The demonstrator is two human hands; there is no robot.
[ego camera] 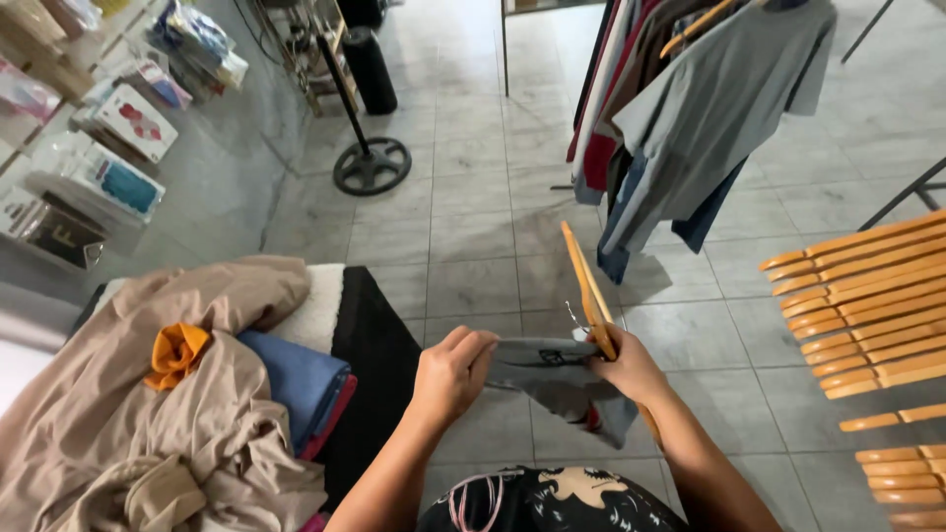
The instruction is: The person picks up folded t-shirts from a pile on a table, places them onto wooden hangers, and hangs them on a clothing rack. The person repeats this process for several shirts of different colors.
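We see a big heap of beige cloth (118, 394) lying left over folded blue clothes (296, 379) on a black-covered surface. Ahead, a grey shirt (709, 108) hangs on a clothes rack above the tiled floor (473, 197). A stack of wooden hangers (867, 305) sits at right. Our left hand (451, 372) pinches the collar of a small grey garment (562, 379). Our right hand (631, 366) grips its other side together with a wooden hanger (588, 291), held before us, above the floor.

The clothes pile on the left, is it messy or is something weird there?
Yes, it looks messy. The beige cloth lies crumpled over the folded blue clothes, with an orange piece bunched on top. Nothing looks torn or spilled. Both hands hold a grey garment and a wooden hanger.
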